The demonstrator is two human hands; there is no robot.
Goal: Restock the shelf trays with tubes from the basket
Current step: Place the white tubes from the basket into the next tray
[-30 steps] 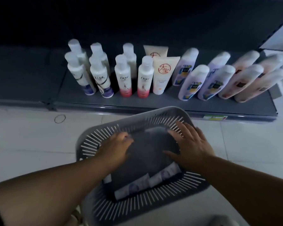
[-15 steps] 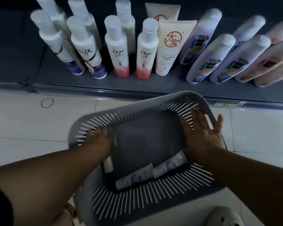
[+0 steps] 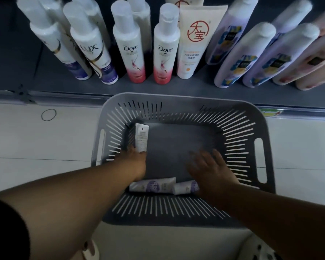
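A grey slotted basket [image 3: 259, 128] sits on the floor in front of the low shelf. My left hand [image 3: 137, 158] is inside it at the left wall and grips the lower end of a white tube [image 3: 142, 136], which points up toward the shelf. Two more white tubes with purple labels lie along the basket's near wall: one [image 3: 152, 186] below my left wrist, one [image 3: 186, 187] partly under my right hand. My right hand [image 3: 212, 171] hovers over the basket floor with fingers spread, blurred, holding nothing.
The dark shelf [image 3: 195, 85] holds upright Lux bottles [image 3: 90, 45], Dove bottles [image 3: 131, 45], a cream tube with a red seal [image 3: 195, 40] and several leaning lilac and pink bottles [image 3: 242, 57]. White tiled floor [image 3: 36, 143] surrounds the basket. A light shoe [image 3: 261, 250] shows at bottom right.
The view moved closer to the shelf. My left hand took hold of a tube and raised its end along the left wall. My right hand left the right wall and moved toward the near tubes.
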